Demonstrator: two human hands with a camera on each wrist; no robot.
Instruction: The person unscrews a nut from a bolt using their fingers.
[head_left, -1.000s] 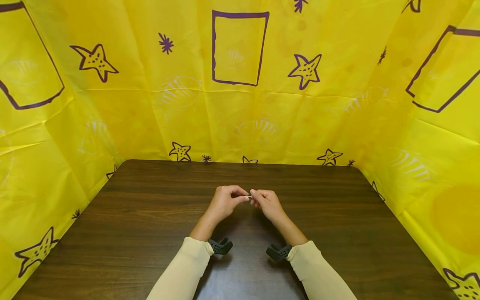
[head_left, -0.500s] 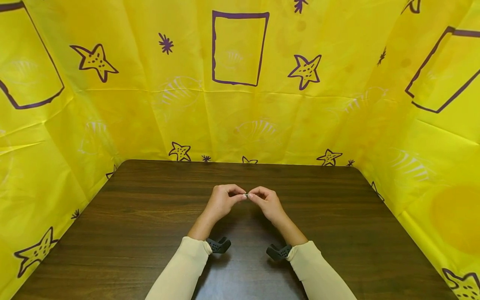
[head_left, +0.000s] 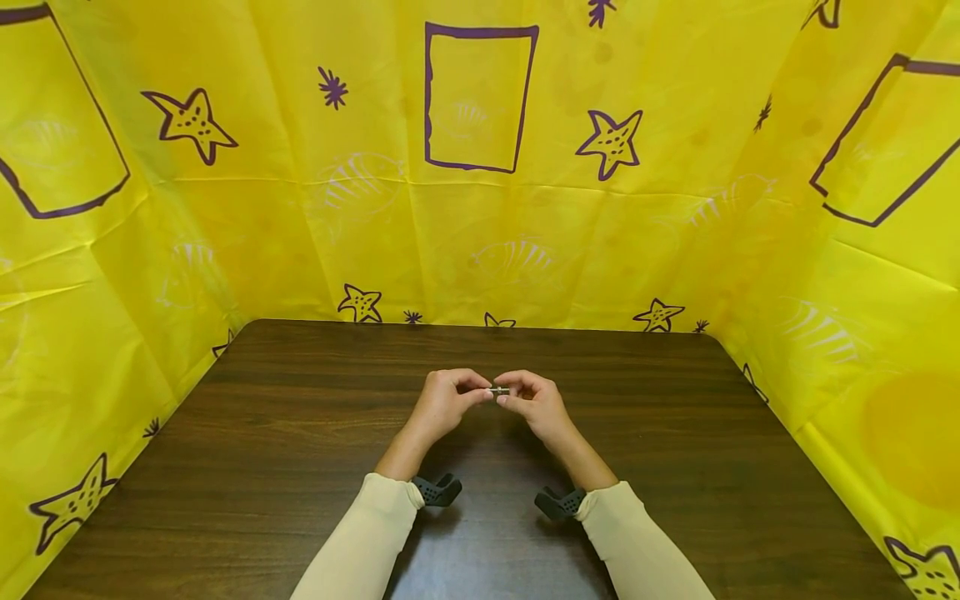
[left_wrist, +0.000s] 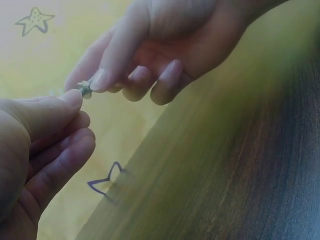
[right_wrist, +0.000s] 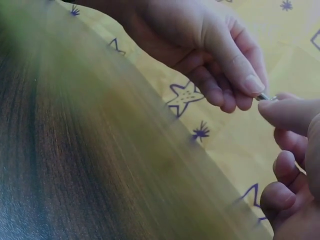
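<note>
Small silvery metal rod (head_left: 498,390).
Wider section along shaft; roughly horizontal in head view; one end pinched by left hand (head_left: 444,402), other at right hand (head_left: 542,404).

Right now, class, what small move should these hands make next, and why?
Probably close the right hand on the small metal piece: the left hand pinches one end, while in the head view the right fingertips look parted around the other.

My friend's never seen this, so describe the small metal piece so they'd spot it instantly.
Find the dark brown table, then the left hand and right hand over it. The small metal piece sits between their fingertips: slim and silvery, unlike the dark wrist devices.
</note>
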